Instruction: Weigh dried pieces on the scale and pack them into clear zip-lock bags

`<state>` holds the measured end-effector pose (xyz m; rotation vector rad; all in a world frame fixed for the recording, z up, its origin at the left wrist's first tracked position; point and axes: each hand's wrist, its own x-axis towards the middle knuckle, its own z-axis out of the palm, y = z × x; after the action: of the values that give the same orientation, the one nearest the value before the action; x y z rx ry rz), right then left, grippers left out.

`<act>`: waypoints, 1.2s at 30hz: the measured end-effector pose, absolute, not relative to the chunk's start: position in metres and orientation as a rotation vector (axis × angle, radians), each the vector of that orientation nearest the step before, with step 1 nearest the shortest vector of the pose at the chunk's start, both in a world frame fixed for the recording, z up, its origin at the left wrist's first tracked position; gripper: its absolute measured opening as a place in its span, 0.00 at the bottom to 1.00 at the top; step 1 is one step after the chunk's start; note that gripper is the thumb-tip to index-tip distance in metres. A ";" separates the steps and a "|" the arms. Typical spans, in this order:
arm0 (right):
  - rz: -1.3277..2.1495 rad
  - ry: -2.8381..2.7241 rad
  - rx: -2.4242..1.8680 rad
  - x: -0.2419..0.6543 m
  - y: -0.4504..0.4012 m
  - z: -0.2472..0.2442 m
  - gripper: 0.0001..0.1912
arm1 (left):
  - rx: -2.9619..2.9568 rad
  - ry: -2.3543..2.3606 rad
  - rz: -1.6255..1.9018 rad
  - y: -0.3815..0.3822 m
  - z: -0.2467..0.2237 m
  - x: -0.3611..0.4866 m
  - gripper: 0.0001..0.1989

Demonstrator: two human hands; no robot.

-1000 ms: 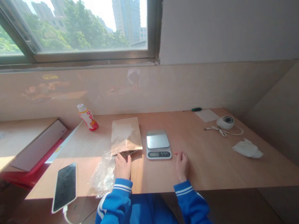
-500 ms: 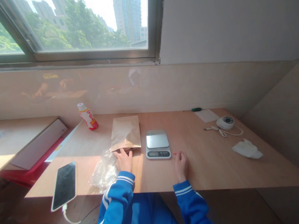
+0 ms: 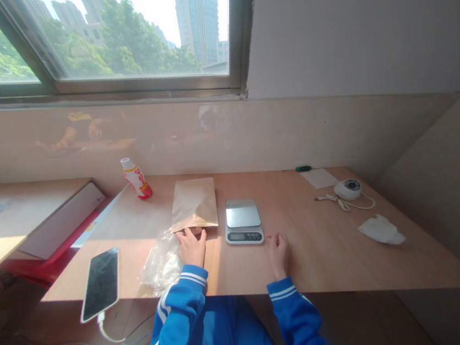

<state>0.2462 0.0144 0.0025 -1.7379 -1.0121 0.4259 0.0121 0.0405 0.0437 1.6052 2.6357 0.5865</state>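
Note:
A brown paper pouch [image 3: 194, 201] lies on the wooden table, its mouth towards me. At that mouth is my left hand [image 3: 192, 247], fingers apart and touching the bag's near edge, which gapes a little; their tips are partly hidden. Beside this hand, a crumpled clear plastic bag [image 3: 160, 266] lies to its left. A white kitchen scale [image 3: 243, 221] with a shiny metal plate and dark display panel stands right of the pouch; nothing rests on it. My right hand [image 3: 279, 252] rests on the table by the scale's near right corner, fingers curled, with nothing visible in them.
At the back left stands a red-and-white drink bottle [image 3: 136, 178]. A cabled phone [image 3: 101, 284] overhangs the left table edge. To the right are a white camera-like device [image 3: 346, 189] with its cable, a white paper [image 3: 319, 178], a green-handled screwdriver [image 3: 303, 168] and crumpled tissue [image 3: 382, 230].
The pouch's mouth gapes slightly more under my left fingers, which have spread a little. My right hand stays in place. The whole view has shifted very slightly.

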 end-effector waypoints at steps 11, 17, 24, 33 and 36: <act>0.415 -1.021 -1.729 0.246 0.014 0.002 0.22 | 2.021 2.324 0.452 -0.009 0.077 0.045 0.17; 0.375 -1.046 -1.752 0.247 0.016 0.001 0.23 | 2.106 2.138 0.744 0.052 0.074 0.092 0.17; 0.365 -1.037 -1.749 0.245 0.016 0.001 0.24 | 2.077 2.154 0.768 0.081 0.072 0.103 0.25; 0.403 -1.050 -1.771 0.246 0.014 0.000 0.23 | 1.816 2.325 1.071 0.023 0.029 0.019 0.17; 0.403 -1.055 -1.757 0.246 0.014 0.002 0.23 | 1.879 2.336 1.001 0.030 0.016 0.004 0.19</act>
<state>0.2464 0.0135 0.0017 -1.7572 -1.0552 0.4026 0.0042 0.0301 0.0164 1.8787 2.3361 1.0008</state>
